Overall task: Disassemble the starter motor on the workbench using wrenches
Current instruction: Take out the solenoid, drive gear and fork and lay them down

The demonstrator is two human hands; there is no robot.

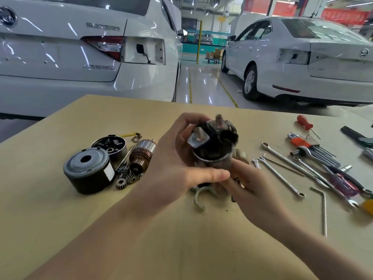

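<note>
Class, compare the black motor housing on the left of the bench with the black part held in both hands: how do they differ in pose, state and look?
The motor housing lies on the workbench, untouched; the held part is lifted off it, gripped by the left hand and right hand. The housing's grey end cap has a plain central hole; the held part's top carries threaded studs. The housing is sharp; the held part is motion-blurred. Both are dark and cylindrical.

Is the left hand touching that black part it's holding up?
Touching. The head view shows the left hand wrapped round the black part, fingers behind it and thumb across its lower edge.
</note>
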